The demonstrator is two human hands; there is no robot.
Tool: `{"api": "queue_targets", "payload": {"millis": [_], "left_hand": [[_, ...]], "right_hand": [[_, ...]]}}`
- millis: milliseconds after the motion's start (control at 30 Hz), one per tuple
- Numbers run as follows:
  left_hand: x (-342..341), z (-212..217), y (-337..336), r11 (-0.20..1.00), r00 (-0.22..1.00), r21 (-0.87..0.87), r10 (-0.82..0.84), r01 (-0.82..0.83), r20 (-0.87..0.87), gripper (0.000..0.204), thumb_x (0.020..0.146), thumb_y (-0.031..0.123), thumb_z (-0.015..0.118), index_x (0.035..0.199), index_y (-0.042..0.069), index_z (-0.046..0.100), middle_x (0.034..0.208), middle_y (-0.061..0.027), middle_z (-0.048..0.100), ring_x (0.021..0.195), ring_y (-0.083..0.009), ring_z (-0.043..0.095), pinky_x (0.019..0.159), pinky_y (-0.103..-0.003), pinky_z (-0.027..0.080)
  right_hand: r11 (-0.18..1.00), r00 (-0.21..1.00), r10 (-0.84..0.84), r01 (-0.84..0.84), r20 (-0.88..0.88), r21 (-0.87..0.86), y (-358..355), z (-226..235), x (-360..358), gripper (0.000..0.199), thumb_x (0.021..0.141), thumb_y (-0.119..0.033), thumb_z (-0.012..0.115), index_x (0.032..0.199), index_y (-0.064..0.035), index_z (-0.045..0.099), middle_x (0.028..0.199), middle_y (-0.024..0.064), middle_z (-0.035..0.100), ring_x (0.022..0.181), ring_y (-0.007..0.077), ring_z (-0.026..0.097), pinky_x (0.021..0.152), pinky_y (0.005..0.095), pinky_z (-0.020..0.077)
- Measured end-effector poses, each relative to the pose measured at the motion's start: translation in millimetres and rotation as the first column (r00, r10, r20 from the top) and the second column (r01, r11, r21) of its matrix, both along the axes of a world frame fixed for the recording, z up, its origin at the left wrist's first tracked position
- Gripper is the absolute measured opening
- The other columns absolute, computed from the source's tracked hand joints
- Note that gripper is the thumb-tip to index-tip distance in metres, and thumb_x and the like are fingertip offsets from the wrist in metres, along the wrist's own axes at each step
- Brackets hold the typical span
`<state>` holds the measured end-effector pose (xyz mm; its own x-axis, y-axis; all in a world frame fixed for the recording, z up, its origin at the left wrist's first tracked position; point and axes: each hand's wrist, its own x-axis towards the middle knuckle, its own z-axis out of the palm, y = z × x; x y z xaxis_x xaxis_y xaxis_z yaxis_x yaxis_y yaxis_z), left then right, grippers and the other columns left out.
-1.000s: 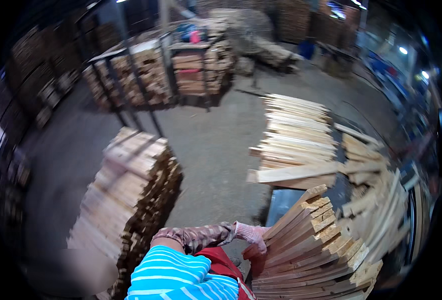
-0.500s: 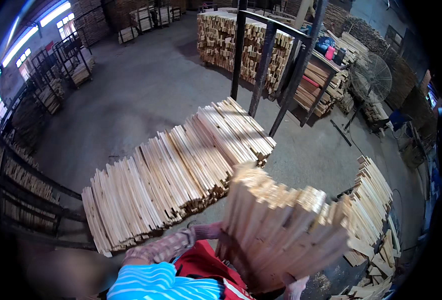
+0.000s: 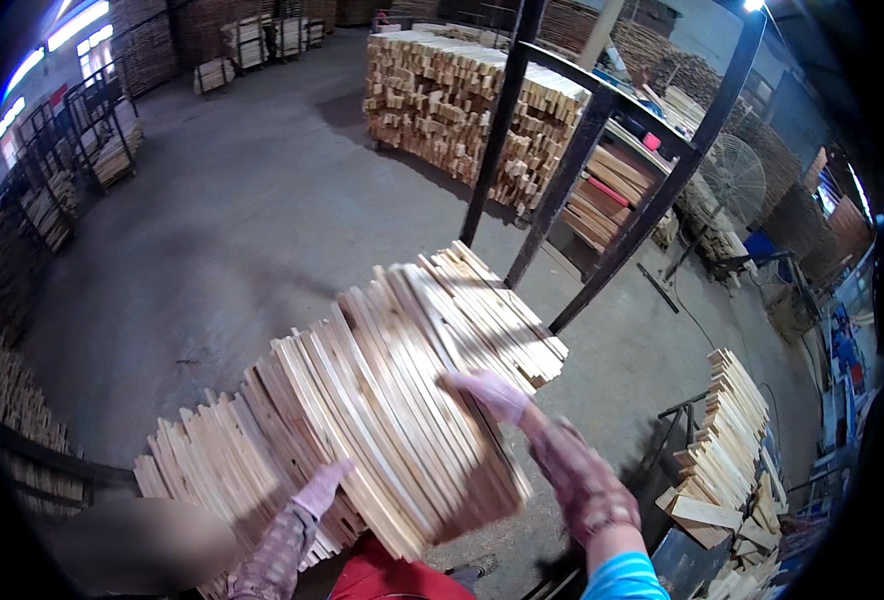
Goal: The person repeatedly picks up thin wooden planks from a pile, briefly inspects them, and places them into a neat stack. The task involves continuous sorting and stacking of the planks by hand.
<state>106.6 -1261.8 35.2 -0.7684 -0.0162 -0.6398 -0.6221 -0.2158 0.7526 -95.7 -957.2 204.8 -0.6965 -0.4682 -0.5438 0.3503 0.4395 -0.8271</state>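
Observation:
A wide bundle of pale wooden strips point(image 3: 387, 400) lies on top of a long stack of similar strips point(image 3: 197, 445). My left hand point(image 3: 322, 488), in a light pinkish glove, presses against the bundle's left side near its lower end. On the opposite side, my gloved right hand point(image 3: 492, 393) grips the bundle's right edge. The strips are squeezed side by side between both hands. Beyond the bundle, the stack's far end point(image 3: 487, 300) shows its own strips. My fingertips are partly hidden against the wood.
A dark metal upright frame point(image 3: 532, 160) rises at the stack's far end. Behind it stands a large block of stacked wood point(image 3: 462, 115). At right are a slanted pile of strips point(image 3: 727, 435), loose offcuts point(image 3: 757, 525) and a floor fan point(image 3: 732, 180).
The bundle has come from my right side, where it stood upright, over to the left, and now lies on the long stack. Both hands moved left with it, and my view shifted.

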Motion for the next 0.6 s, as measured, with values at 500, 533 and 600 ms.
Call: {"api": "queue_targets", "payload": {"millis": [500, 533, 600], "left_hand": [[-131.8, -200.6, -9.0, 0.974, 0.974, 0.046, 0.216, -0.220, 0.070, 0.040, 0.092, 0.024, 0.069, 0.119, -0.004, 0.065, 0.110, -0.0132, 0.069, 0.097, -0.0235, 0.066, 0.083, -0.040, 0.055], [-116.2, -134.4, 32.5, 0.949, 0.948, 0.057, 0.304, -0.310, 0.099, 0.038, 0.092, 0.024, 0.067, 0.118, -0.004, 0.066, 0.107, -0.0153, 0.068, 0.093, -0.0266, 0.066, 0.083, -0.042, 0.056], [-130.5, -154.9, 26.8, 0.992, 0.987, -0.059, 0.116, -0.110, 0.109, 0.041, 0.093, 0.026, 0.065, 0.121, -0.003, 0.063, 0.112, -0.0160, 0.066, 0.099, -0.0282, 0.065, 0.087, -0.045, 0.055]], "right_hand": [[0.838, 0.941, -0.284, 0.337, -0.184, 0.430, 96.2, -166.4, 207.5, 0.060, 0.095, -0.051, 0.055, 0.131, -0.0042, 0.063, 0.124, 0.0216, 0.067, 0.112, 0.0367, 0.065, 0.099, 0.0430, 0.0500], [0.783, 0.928, -0.372, 0.327, -0.024, 0.529, 110.4, -180.0, 271.6, 0.059, 0.094, -0.051, 0.054, 0.129, -0.0050, 0.064, 0.125, 0.0212, 0.067, 0.114, 0.0379, 0.064, 0.100, 0.0434, 0.0492], [0.739, 0.919, -0.369, 0.198, 0.141, 0.644, 142.3, -202.6, 364.8, 0.057, 0.093, -0.050, 0.050, 0.127, -0.0066, 0.066, 0.126, 0.0203, 0.066, 0.115, 0.0389, 0.063, 0.100, 0.0446, 0.0475]]}}
